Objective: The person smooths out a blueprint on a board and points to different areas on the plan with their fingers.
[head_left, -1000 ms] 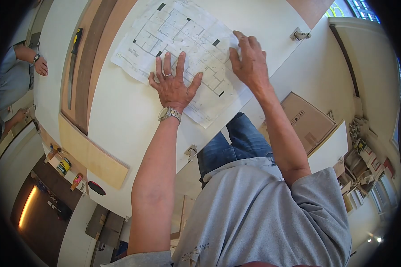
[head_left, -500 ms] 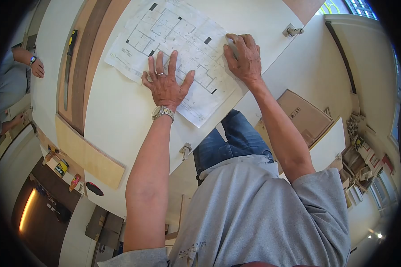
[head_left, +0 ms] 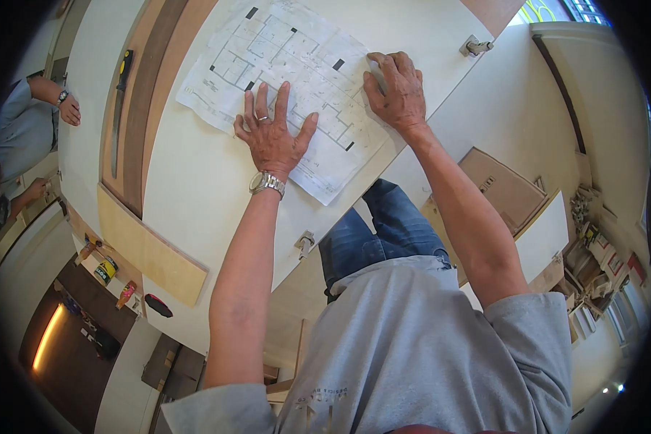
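A creased paper floor plan [head_left: 304,65] lies flat on a white panel [head_left: 188,181]. My left hand [head_left: 273,137], with a ring and a metal watch, rests on the lower left part of the plan, its fingers spread and pointing away from me. At the plan's right edge is my right hand [head_left: 398,90], palm down with bent fingers; its fingertips touch the paper's edge and nothing is visibly held in it.
A saw-like tool [head_left: 119,108] with a yellow and black handle lies on brown strips. Metal hinges [head_left: 476,46] sit along the panel's edge. A plywood strip [head_left: 152,246] is at left. Another person's hand [head_left: 70,111] is at far left. Cardboard [head_left: 503,189] lies at right.
My right hand has shifted slightly toward my left hand, its fingers more bent than a second ago. My left hand stays spread on the plan. The whole view has shifted slightly.
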The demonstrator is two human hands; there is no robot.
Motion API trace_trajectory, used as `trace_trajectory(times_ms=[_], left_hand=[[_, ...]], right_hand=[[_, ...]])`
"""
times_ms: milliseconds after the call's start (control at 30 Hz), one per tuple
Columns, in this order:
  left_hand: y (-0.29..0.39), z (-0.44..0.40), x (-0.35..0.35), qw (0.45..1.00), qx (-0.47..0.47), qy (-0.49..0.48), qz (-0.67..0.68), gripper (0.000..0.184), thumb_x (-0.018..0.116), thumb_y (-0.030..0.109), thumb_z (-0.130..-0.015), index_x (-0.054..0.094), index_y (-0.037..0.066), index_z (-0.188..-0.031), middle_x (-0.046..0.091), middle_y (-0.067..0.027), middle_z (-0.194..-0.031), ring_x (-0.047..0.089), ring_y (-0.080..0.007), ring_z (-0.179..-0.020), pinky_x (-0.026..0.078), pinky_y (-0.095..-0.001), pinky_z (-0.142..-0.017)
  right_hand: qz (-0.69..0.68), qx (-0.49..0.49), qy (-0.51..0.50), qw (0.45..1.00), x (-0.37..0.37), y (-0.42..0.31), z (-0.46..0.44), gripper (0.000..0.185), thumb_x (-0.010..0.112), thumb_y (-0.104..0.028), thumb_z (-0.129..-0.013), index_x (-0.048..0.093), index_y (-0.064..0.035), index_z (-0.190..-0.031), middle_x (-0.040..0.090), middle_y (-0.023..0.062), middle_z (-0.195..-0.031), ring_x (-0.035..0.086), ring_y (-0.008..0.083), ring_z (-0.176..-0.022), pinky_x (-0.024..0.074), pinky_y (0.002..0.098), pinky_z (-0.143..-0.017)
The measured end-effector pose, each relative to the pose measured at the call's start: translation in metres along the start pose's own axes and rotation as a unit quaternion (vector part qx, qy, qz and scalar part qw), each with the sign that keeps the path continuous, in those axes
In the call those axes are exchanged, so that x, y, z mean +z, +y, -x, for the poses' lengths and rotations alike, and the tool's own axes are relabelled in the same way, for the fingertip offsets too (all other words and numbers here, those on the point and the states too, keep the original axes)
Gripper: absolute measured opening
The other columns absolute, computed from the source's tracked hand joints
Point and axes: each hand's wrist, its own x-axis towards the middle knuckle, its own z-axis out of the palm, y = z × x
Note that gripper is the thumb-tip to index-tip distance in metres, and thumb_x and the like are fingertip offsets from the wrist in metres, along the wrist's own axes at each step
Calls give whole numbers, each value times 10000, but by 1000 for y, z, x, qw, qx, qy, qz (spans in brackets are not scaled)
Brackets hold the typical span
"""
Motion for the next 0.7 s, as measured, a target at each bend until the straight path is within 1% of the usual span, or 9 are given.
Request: trace_trajectory(times_ms=[67, 167, 233, 267, 333, 400, 433, 500, 700], left_hand=[[-2, 0, -3, 1000, 4, 1, 4, 866, 709, 722, -944, 468, 320, -1672, 326, -92, -1743, 188, -330, -1659, 171, -686, -1235], [-3, 1, -11, 996, 5, 38, 78, 776, 796, 579, -932, 570, 258, -1602, 414, -112, -1695, 292, -346, -1619, 203, -644, -1250], [4, 1, -34, 985, -41, 57, 158, 570, 796, 280, -946, 658, 142, -1482, 550, -141, -1581, 467, -356, -1507, 302, -546, -1245], [11, 2, -48, 984, -36, 56, 165, 570, 796, 280, -946, 658, 142, -1482, 550, -141, -1581, 467, -356, -1507, 302, -546, -1245], [40, 2, -104, 914, -73, 43, 398, 434, 702, 43, -915, 689, 50, -1349, 651, -159, -1449, 580, -328, -1390, 391, -450, -1206], [87, 2, -180, 839, -122, -26, 530, 424, 621, -72, -865, 669, -10, -1281, 709, -141, -1322, 635, -274, -1274, 431, -386, -1152], [101, 4, -209, 773, -110, -64, 622, 426, 627, -72, -865, 661, -19, -1287, 690, -134, -1333, 608, -214, -1288, 417, -385, -1157], [127, 1, -263, 697, -97, -127, 699, 535, 607, -56, -830, 601, -11, -1363, 704, -213, -1374, 662, -295, -1297, 425, -429, -1180], [158, -8, -286, 673, 38, -236, 700, 495, 617, -42, -836, 613, -14, -1329, 704, -218, -1338, 665, -302, -1273, 438, -437, -1155]], right_hand=[[6, 0, 2, 1000, 0, 0, 1, 393, 726, -260, -958, 699, -133, -1329, 640, 74, -1138, 633, 275, -1109, 466, 447, -909], [15, 6, -11, 1000, 0, -1, 2, 399, 721, -257, -959, 684, -139, -1338, 637, 80, -1156, 629, 283, -1117, 470, 458, -927], [15, -18, 10, 1000, 3, 1, 1, 408, 724, -256, -953, 674, -147, -1343, 636, 88, -1161, 631, 293, -1122, 477, 470, -949], [22, -15, 13, 1000, 4, 3, 1, 408, 724, -256, -953, 674, -147, -1343, 636, 88, -1161, 631, 293, -1122, 477, 470, -949], [19, -13, 4, 1000, 2, 3, 2, 407, 734, -256, -971, 668, -144, -1356, 642, 92, -1190, 629, 311, -1143, 479, 472, -936], [30, -11, -6, 999, 4, 4, 2, 408, 733, -262, -968, 666, -141, -1353, 653, 100, -1199, 630, 328, -1160, 482, 482, -952], [21, -15, 6, 1000, 4, 3, 2, 408, 728, -254, -961, 673, -146, -1350, 645, 101, -1180, 632, 320, -1149, 481, 480, -964], [8, -22, 22, 999, 3, -1, 6, 400, 723, -252, -954, 682, -150, -1339, 637, 105, -1158, 633, 312, -1138, 481, 481, -967], [6, -29, 30, 999, 1, 0, 8, 359, 721, -286, -957, 697, -139, -1283, 634, 123, -1137, 627, 309, -1135, 492, 497, -911]])
